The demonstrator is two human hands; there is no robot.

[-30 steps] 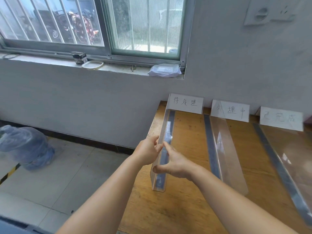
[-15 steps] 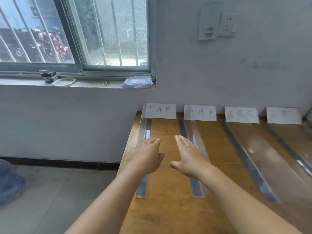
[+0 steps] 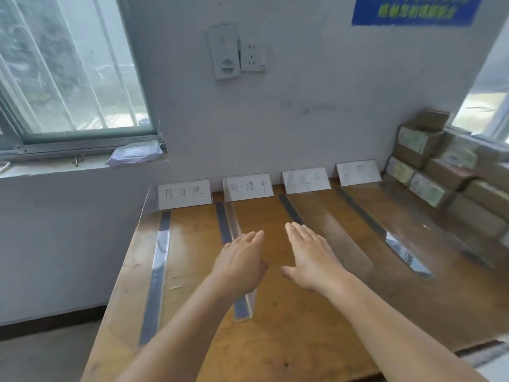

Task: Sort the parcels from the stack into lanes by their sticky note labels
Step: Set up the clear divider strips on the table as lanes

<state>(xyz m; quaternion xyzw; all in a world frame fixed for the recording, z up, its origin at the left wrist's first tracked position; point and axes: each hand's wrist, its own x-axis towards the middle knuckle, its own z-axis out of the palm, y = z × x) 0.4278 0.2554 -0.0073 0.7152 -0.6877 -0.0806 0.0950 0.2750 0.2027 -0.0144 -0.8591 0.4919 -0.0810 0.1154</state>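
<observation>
A stack of brown parcels (image 3: pixel 446 175) with pale sticky notes on their faces stands at the table's far right, against the wall. Clear plastic dividers (image 3: pixel 237 244) split the wooden table (image 3: pixel 289 326) into lanes. Several white label cards (image 3: pixel 184 193) with handwriting stand along the wall at the head of the lanes. My left hand (image 3: pixel 239 260) hovers flat over the second divider, fingers straight, holding nothing. My right hand (image 3: pixel 311 257) hovers beside it over the second lane, also flat with nothing in it.
A window with bars (image 3: pixel 68 73) fills the upper left, and a white packet (image 3: pixel 135 154) lies on its sill. A wall socket (image 3: pixel 237 51) sits above the lanes. The table's left edge (image 3: pixel 121 271) drops to the floor.
One second ago both hands held the leftmost divider. They let go and moved right, now hovering flat over the second lane. The view turned right and the parcel stack came into sight.
</observation>
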